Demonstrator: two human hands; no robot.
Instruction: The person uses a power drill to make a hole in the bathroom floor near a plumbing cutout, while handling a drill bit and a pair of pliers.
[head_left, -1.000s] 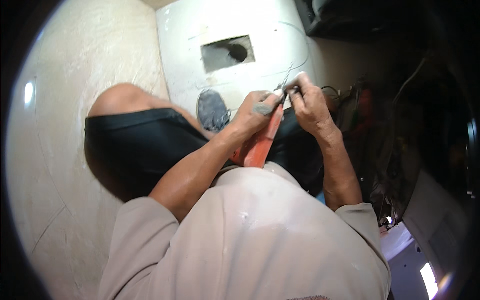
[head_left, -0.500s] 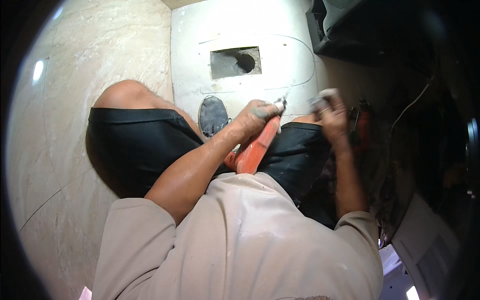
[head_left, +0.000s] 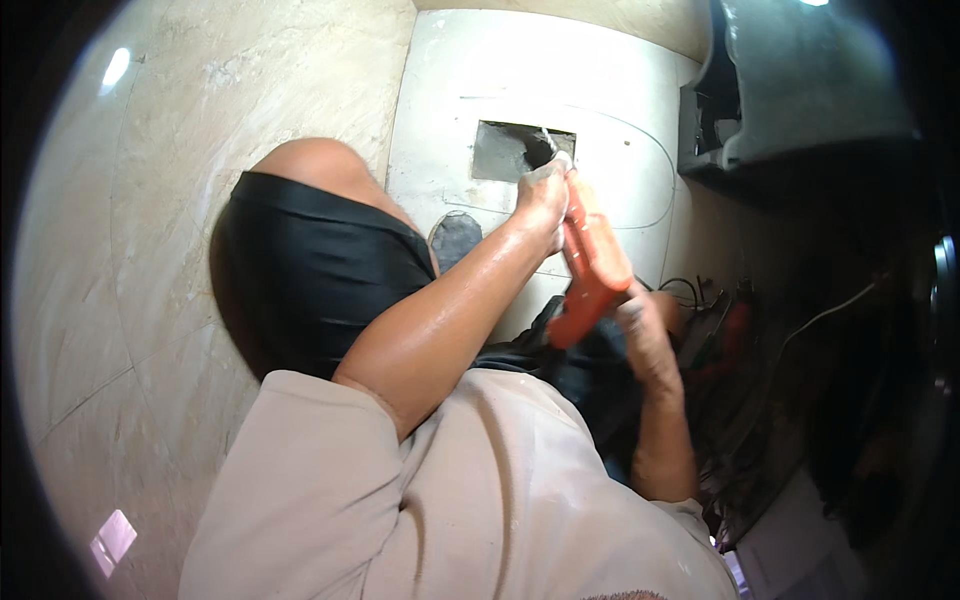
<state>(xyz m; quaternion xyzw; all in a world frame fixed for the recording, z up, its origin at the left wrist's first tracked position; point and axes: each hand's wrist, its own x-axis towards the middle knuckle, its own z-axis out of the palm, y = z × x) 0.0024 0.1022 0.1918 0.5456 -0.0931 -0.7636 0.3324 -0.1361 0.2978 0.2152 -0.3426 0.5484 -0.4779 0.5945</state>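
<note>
Head view shows the left hand (head_left: 543, 197) closed around the upper end of an orange tool (head_left: 592, 262), just at the square cut-out (head_left: 515, 150) in a pale slab (head_left: 620, 120) on the floor; the right hand (head_left: 640, 318) sits by the tool's lower end, its grip too hidden to tell; the tool looks rigid, fairly light and smooth, best held firmly around its thick orange body

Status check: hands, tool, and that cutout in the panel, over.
Left hand gripping orange-handled pliers, nose at the square cutout. Right hand low by the handle end, grip unclear. Raised knee left of the panel, not blocking.
</note>
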